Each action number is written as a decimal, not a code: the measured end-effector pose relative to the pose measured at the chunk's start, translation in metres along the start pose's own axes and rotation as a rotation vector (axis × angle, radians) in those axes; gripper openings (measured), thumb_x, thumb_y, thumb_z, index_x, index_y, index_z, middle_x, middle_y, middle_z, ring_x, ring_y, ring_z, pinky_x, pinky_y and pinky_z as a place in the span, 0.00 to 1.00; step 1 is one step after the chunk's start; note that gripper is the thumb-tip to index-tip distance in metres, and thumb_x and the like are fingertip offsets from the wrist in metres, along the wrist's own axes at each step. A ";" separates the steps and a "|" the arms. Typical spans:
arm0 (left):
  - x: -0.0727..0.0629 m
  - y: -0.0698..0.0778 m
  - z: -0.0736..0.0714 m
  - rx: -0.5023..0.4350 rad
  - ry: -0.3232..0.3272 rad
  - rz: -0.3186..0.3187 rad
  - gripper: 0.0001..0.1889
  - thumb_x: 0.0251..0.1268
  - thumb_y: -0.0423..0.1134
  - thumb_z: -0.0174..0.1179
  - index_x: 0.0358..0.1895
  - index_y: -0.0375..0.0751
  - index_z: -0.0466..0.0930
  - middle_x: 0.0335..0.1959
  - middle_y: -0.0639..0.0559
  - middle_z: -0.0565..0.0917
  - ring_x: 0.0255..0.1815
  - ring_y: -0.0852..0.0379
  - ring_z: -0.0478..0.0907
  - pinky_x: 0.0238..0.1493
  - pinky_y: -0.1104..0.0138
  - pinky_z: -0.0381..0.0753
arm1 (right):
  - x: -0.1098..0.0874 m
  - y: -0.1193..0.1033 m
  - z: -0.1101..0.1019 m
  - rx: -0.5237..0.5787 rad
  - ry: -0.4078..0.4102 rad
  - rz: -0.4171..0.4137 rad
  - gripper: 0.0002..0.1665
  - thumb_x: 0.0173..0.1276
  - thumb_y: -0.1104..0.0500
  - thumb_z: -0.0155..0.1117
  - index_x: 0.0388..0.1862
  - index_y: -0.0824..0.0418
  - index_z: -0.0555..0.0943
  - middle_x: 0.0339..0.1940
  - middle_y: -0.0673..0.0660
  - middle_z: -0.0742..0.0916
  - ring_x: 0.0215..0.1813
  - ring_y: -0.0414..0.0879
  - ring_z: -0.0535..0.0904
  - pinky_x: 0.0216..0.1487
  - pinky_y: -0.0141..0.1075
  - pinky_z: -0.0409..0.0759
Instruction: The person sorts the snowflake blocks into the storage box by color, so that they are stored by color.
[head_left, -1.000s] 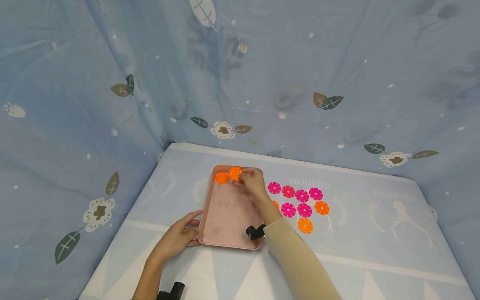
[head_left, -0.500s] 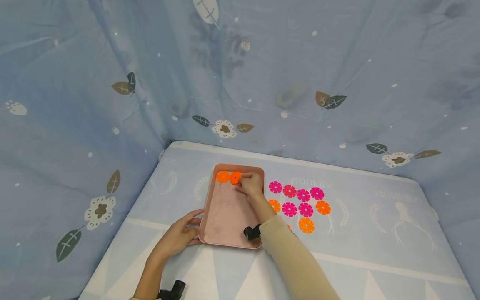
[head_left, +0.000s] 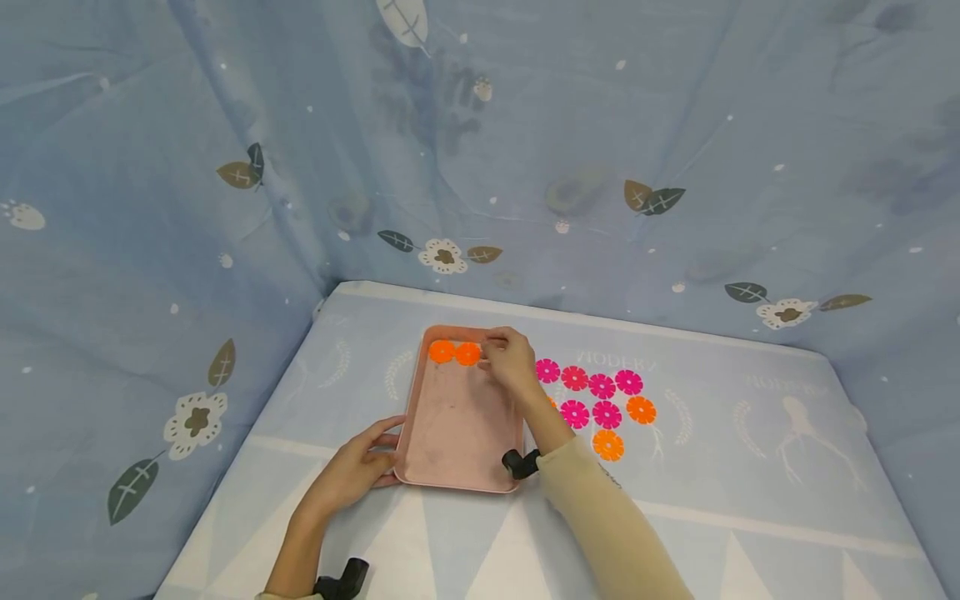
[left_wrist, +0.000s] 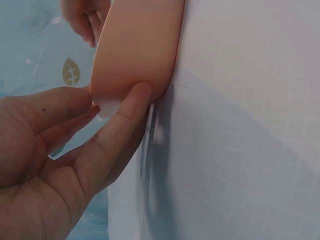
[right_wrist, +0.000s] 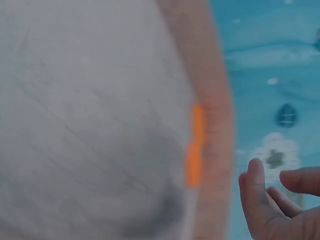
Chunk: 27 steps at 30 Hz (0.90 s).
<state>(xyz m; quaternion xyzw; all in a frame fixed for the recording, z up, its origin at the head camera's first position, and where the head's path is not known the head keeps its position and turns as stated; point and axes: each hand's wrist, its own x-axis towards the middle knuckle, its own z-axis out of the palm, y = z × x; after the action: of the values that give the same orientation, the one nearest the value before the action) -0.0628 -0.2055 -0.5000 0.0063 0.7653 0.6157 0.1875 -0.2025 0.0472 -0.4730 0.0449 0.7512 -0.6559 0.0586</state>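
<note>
Two orange flower-shaped discs [head_left: 454,353] lie side by side at the far end of a pink rectangular tray [head_left: 455,433]. My right hand [head_left: 512,363] hovers just right of these discs over the tray's far right part. In the right wrist view, its thumb and fingers are apart with nothing between them, and the orange discs [right_wrist: 196,145] show as blurred strips by the tray wall. With my left hand [head_left: 355,468] I hold the tray's near left corner. The left wrist view shows the thumb of that hand [left_wrist: 107,145] pressed on the tray's outer wall [left_wrist: 137,45].
Right of the tray, several pink, red and orange flower discs [head_left: 602,387] lie loosely in rows on the patterned tablecloth [head_left: 750,467]. My right forearm partly covers some of them. A blue printed curtain [head_left: 525,167] stands behind the table.
My right hand has set the second orange disc down beside the first, let go, and lifted slightly right. The left hand stays at the tray's corner.
</note>
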 end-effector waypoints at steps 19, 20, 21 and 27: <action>-0.001 -0.001 0.000 0.011 0.006 0.006 0.29 0.72 0.24 0.52 0.75 0.38 0.63 0.61 0.30 0.73 0.50 0.41 0.82 0.42 0.59 0.87 | -0.073 -0.014 -0.086 -0.013 -0.073 -0.161 0.19 0.75 0.60 0.62 0.60 0.67 0.77 0.49 0.67 0.82 0.49 0.61 0.82 0.48 0.47 0.86; -0.002 0.000 0.000 0.011 0.005 0.006 0.29 0.72 0.24 0.53 0.75 0.38 0.63 0.61 0.30 0.73 0.50 0.41 0.82 0.42 0.59 0.87 | -0.076 -0.012 -0.090 -0.025 -0.065 -0.159 0.19 0.75 0.59 0.63 0.60 0.67 0.77 0.49 0.66 0.82 0.49 0.61 0.82 0.49 0.48 0.86; -0.002 0.000 0.000 0.011 0.005 0.008 0.29 0.72 0.24 0.53 0.75 0.38 0.63 0.61 0.30 0.73 0.50 0.41 0.82 0.42 0.59 0.87 | -0.079 -0.011 -0.095 -0.037 -0.057 -0.158 0.19 0.74 0.59 0.63 0.60 0.66 0.77 0.49 0.65 0.83 0.48 0.60 0.82 0.49 0.49 0.85; -0.002 0.001 0.001 0.005 -0.004 0.005 0.29 0.73 0.26 0.53 0.75 0.39 0.62 0.62 0.30 0.73 0.49 0.42 0.82 0.43 0.59 0.87 | -0.098 0.005 -0.124 -0.147 -0.005 -0.136 0.20 0.74 0.55 0.64 0.60 0.63 0.78 0.50 0.60 0.83 0.50 0.59 0.82 0.51 0.49 0.84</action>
<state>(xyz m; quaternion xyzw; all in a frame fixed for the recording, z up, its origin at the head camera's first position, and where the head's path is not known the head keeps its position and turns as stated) -0.0615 -0.2050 -0.4983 0.0098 0.7664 0.6144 0.1872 -0.1087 0.1715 -0.4475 -0.0119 0.7985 -0.6016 0.0190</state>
